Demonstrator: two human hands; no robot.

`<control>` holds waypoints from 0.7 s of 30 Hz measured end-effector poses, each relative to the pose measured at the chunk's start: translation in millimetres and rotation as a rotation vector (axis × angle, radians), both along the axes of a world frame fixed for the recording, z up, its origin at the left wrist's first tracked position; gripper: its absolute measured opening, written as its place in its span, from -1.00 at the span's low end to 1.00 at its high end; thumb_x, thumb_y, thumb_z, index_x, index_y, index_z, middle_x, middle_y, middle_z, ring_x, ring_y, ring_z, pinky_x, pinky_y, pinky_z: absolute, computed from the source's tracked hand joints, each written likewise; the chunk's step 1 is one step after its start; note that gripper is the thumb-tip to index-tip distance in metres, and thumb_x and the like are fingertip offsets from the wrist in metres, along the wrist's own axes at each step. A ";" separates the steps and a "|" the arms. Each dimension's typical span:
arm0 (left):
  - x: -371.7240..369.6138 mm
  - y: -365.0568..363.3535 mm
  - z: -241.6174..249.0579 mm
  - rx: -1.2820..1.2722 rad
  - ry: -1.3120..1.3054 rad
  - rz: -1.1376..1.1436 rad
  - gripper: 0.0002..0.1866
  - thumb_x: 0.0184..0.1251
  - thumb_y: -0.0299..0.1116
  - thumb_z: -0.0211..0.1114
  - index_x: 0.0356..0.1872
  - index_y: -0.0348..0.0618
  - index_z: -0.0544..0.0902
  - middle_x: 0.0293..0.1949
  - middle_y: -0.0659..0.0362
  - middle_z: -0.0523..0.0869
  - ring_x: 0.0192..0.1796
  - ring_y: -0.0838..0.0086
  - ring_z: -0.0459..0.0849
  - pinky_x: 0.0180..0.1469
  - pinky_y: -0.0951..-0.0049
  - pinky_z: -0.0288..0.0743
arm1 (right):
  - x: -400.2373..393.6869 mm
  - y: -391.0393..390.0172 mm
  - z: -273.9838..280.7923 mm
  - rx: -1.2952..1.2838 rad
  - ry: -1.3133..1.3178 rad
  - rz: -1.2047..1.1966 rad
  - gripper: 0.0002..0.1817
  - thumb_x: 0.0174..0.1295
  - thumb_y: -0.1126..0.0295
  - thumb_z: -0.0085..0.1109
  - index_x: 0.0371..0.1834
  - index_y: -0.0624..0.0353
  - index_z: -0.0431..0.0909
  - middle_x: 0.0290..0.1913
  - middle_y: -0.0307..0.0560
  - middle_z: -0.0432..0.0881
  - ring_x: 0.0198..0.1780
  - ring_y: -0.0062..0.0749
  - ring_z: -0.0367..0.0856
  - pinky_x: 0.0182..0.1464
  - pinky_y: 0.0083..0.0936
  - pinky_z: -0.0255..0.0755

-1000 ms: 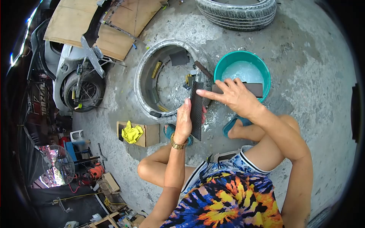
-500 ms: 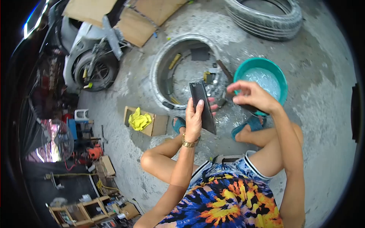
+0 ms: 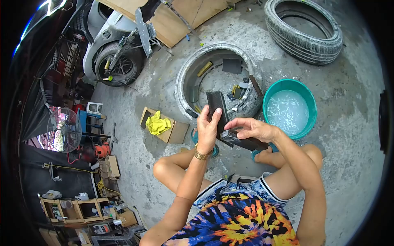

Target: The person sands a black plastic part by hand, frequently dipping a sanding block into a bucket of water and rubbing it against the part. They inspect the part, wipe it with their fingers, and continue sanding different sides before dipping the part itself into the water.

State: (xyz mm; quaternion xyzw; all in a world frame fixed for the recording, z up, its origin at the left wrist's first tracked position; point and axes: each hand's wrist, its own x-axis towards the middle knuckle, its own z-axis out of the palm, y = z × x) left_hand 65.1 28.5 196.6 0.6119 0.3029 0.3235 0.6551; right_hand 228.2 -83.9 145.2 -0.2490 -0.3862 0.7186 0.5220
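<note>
One long, narrow, dark flat piece [image 3: 216,101] is sitting in my left hand [image 3: 208,128] in front of me, and I am gripping it with the thumb along its face and the fingers at its edge. I am judging it light and stiff, perhaps slippery if wet, with thin edges that could chip, so its long sides near the middle are offering the best hold. My right hand [image 3: 255,129] is pinching a thick, dark, oblong block [image 3: 248,142] from above; its near end is overlapping the piece's lower part, though I cannot tell whether they are touching. I am guessing the block is firm and best held by its sides. Beyond, a wide, grey, tyre-like ring [image 3: 188,78] is lying on the floor, a round teal tub [image 3: 312,110] is holding cloudy water to the right, and a crumpled yellow cloth [image 3: 158,123] is resting on a brown box [image 3: 178,132] to the left.
</note>
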 end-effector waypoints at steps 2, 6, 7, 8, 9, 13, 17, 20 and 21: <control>-0.2 4.9 5.4 0.060 0.063 -0.022 -0.76 0.47 -0.47 0.27 0.07 -0.26 0.53 -0.09 0.28 0.67 -0.11 0.71 0.57 -0.10 0.62 0.50 | 1.0 -1.1 0.7 0.056 0.069 0.006 -0.40 0.28 0.25 0.36 0.36 0.18 0.42 0.21 -0.22 0.48 0.23 -0.58 0.41 0.35 -0.51 0.26; 12.3 4.2 31.7 0.122 -0.045 -0.071 -0.55 0.35 -0.58 0.34 0.22 -0.24 0.44 -0.03 0.18 0.69 -0.04 0.60 0.64 0.04 0.59 0.54 | 4.8 -8.2 2.4 0.056 0.128 0.088 -0.35 0.26 0.24 0.40 0.38 0.20 0.40 0.30 -0.14 0.46 0.39 -0.46 0.34 0.45 -0.44 0.17; 9.8 9.6 35.2 0.123 -0.049 -0.069 -0.55 0.35 -0.58 0.34 0.22 -0.24 0.44 -0.03 0.18 0.69 -0.04 0.60 0.64 0.04 0.59 0.54 | 6.5 -9.7 2.0 0.056 0.125 0.090 -0.35 0.26 0.24 0.40 0.38 0.20 0.40 0.30 -0.14 0.46 0.39 -0.46 0.34 0.45 -0.44 0.17; 8.4 16.0 39.3 0.137 0.036 -0.154 -0.55 0.34 -0.57 0.35 0.22 -0.24 0.45 -0.05 0.18 0.69 -0.05 0.61 0.64 0.03 0.59 0.55 | 8.6 -10.6 2.2 0.060 0.100 0.110 -0.34 0.25 0.24 0.40 0.38 0.20 0.40 0.31 -0.14 0.46 0.40 -0.46 0.34 0.45 -0.43 0.17; 6.3 22.2 43.3 0.150 0.122 -0.238 -0.55 0.34 -0.56 0.36 0.21 -0.23 0.45 -0.07 0.19 0.70 -0.06 0.63 0.65 0.01 0.59 0.55 | 10.4 -11.5 2.0 0.063 0.076 0.130 -0.34 0.25 0.25 0.41 0.38 0.20 0.40 0.32 -0.13 0.46 0.40 -0.46 0.34 0.46 -0.42 0.16; -1.5 38.1 61.4 0.232 0.350 -0.339 -0.67 0.31 -0.52 0.42 0.03 -0.28 0.54 -0.27 0.29 0.70 -0.28 0.74 0.63 -0.21 0.66 0.54 | 19.0 -17.0 7.6 0.037 0.020 0.221 -0.35 0.25 0.27 0.41 0.38 0.22 0.41 0.32 -0.14 0.49 0.34 -0.47 0.41 0.42 -0.44 0.23; -6.4 54.5 83.5 0.314 0.556 -0.483 -0.83 0.31 -0.45 0.45 -0.24 -0.32 0.64 -0.36 0.30 0.70 -0.32 0.73 0.63 -0.27 0.64 0.55 | 23.4 -22.7 10.7 0.045 -0.047 0.282 -0.35 0.24 0.31 0.41 0.39 0.25 0.41 0.28 -0.15 0.54 0.22 -0.52 0.53 0.32 -0.51 0.35; -3.9 63.5 100.6 0.248 0.626 -0.633 -0.83 0.37 -0.41 0.38 -0.27 -0.35 0.67 -0.39 0.29 0.70 -0.34 0.69 0.62 -0.25 0.60 0.55 | 25.3 -26.8 12.6 -0.047 0.004 0.385 -0.36 0.24 0.33 0.39 0.38 0.26 0.42 0.27 -0.11 0.56 0.24 -0.52 0.51 0.35 -0.47 0.33; -3.8 68.9 101.3 0.195 0.642 -0.744 -0.82 0.39 -0.39 0.36 -0.24 -0.36 0.68 -0.39 0.29 0.70 -0.35 0.69 0.62 -0.25 0.58 0.55 | 23.2 -27.7 12.8 -0.053 0.010 0.392 -0.36 0.24 0.33 0.39 0.38 0.26 0.42 0.27 -0.11 0.56 0.24 -0.52 0.51 0.35 -0.47 0.33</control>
